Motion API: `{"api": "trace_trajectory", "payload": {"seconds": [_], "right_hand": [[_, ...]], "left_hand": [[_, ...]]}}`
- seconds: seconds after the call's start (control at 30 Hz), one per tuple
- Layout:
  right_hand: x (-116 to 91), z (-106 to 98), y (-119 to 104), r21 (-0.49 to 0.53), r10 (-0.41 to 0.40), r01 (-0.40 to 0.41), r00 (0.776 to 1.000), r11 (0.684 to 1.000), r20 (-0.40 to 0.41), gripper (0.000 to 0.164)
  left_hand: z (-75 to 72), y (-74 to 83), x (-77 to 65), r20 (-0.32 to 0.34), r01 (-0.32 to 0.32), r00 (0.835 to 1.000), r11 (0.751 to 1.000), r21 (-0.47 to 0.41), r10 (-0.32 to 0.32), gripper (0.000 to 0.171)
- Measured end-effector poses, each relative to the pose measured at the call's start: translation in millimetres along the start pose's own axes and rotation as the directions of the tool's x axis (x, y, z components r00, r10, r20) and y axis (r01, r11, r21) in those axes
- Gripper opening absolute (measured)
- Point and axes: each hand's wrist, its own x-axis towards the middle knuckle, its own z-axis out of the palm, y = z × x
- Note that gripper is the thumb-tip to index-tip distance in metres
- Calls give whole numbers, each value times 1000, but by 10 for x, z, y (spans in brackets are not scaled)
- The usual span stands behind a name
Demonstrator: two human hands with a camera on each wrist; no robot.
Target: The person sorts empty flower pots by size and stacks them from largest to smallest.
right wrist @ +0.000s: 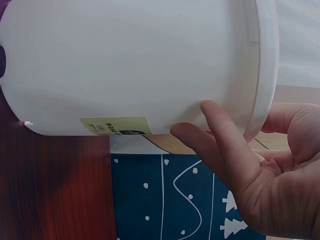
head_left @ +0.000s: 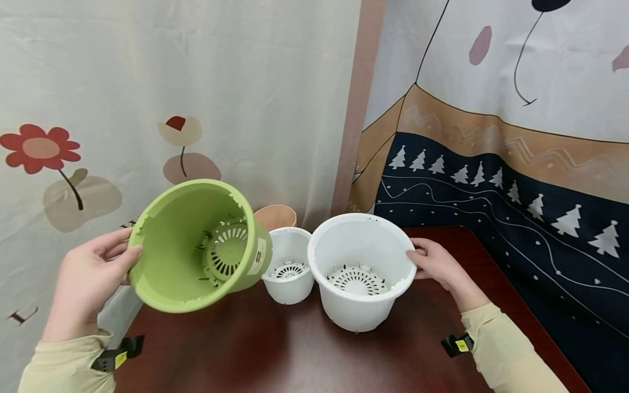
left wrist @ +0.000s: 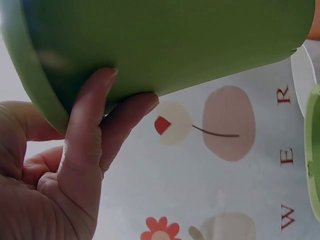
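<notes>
My left hand (head_left: 95, 273) grips the rim of a green plastic pot (head_left: 172, 245), thumb inside and fingers outside. Held up over the table's left side, the pot tips its mouth toward me, showing a slotted base. A larger white pot (head_left: 358, 311) stands nearly upright, and my right hand (head_left: 434, 265) pinches its right rim. Its slotted bottom shows inside, and a yellowish label (right wrist: 115, 126) is on its outer wall. Between them is a smaller white pot (head_left: 290, 292), partly overlapped by the green one.
Behind the small white pot stands an orange pot (head_left: 276, 217), mostly hidden. Another green rim (left wrist: 314, 160) shows at the left wrist view's edge. The dark red-brown table (head_left: 304, 360) meets a flowered curtain (head_left: 270, 98) behind and a tree-patterned cloth (head_left: 491, 218) at right.
</notes>
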Motion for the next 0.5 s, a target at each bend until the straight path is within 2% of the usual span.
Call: {"api": "trace_trajectory", "payload": {"seconds": [0.5], "right_hand": [[-2, -2, 10, 10, -6, 6, 1000, 1000, 1, 52]], "left_hand": [[252, 331, 176, 10, -81, 997, 997, 5, 81, 30]]}}
